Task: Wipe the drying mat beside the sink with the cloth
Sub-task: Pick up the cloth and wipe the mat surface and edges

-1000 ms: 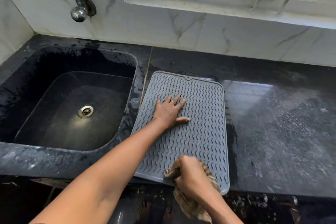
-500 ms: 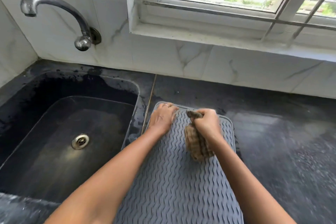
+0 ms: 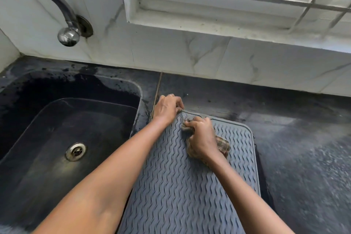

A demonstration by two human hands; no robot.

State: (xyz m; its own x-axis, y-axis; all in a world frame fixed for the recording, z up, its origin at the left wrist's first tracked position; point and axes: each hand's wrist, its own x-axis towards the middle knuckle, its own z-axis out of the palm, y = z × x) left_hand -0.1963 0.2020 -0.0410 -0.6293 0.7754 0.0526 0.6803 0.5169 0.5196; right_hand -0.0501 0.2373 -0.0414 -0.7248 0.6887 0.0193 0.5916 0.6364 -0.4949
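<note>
A grey ribbed drying mat [image 3: 180,186] lies on the black counter just right of the sink [image 3: 57,148]. My left hand [image 3: 167,109] grips the mat's far left corner, fingers curled over the edge. My right hand [image 3: 201,138] is shut on a bunched brown checked cloth [image 3: 222,144] and presses it onto the mat near the far edge, close beside the left hand. Most of the cloth is hidden under the hand.
A curved metal tap [image 3: 66,24] comes out of the white tiled wall above the sink. The black counter [image 3: 303,148] stretches to the right of the mat. A window sill [image 3: 228,24] runs above the tiles.
My right hand carried the cloth from the mat's near edge up to its far edge and has now shifted left. My left hand moved from the mat's middle to its far left corner.
</note>
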